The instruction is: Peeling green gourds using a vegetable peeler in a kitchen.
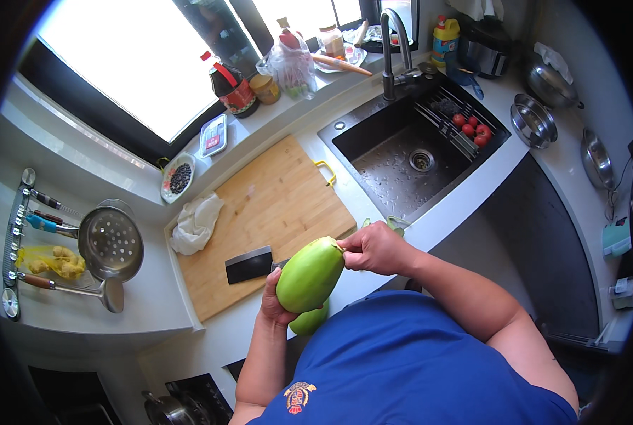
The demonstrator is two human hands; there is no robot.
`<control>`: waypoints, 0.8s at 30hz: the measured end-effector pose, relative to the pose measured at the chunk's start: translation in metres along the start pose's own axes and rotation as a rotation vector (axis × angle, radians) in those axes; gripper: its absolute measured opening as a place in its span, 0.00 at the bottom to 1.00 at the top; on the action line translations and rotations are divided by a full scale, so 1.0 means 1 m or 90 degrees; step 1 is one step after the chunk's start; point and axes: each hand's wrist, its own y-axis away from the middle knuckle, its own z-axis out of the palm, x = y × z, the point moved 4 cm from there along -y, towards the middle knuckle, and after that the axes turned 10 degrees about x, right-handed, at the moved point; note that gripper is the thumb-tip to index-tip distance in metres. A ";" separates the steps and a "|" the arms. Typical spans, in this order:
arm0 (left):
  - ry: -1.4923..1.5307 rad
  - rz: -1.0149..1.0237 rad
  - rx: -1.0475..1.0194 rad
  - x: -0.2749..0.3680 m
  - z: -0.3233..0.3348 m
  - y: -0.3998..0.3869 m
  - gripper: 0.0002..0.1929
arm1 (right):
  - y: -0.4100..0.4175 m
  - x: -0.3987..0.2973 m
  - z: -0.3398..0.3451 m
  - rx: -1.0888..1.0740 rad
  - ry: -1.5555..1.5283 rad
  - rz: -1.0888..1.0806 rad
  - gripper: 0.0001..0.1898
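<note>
A plump, glossy green eggplant (312, 276) rests in my left hand (275, 303), which grips its lower side over the counter's front edge. My right hand (377, 248) pinches the calyx at the stem end between thumb and fingers. Partly hidden under it, a second green eggplant (310, 321) lies near the counter edge. A cleaver (249, 264) with a dark blade lies flat on the wooden cutting board (274, 196), its handle mostly covered by the held eggplant. Green scraps (396, 227) lie just beyond my right hand, beside the sink.
The black sink (385, 175) holds a drying rack with several tomatoes (468, 129). A crumpled white plastic bag (195, 223) lies on the board's left end. Bottles, jars and a dish of dark berries (180, 177) line the sill. A strainer (109, 241) hangs left.
</note>
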 end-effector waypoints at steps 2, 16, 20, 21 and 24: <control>-0.020 0.005 0.013 -0.001 -0.001 0.000 0.44 | -0.002 -0.003 0.001 0.061 0.198 -0.151 0.11; 0.240 -0.065 -0.120 -0.016 0.027 -0.001 0.40 | -0.005 0.029 0.005 -0.031 -0.296 0.065 0.10; 0.009 0.066 0.000 0.004 0.006 -0.013 0.36 | -0.014 0.064 -0.014 0.106 -0.321 0.134 0.08; -0.065 0.118 0.053 0.015 -0.005 -0.023 0.35 | -0.016 0.079 -0.023 0.151 -0.300 0.154 0.09; -0.362 0.258 0.326 0.059 -0.015 -0.051 0.40 | -0.007 0.140 -0.049 0.271 -0.297 0.282 0.08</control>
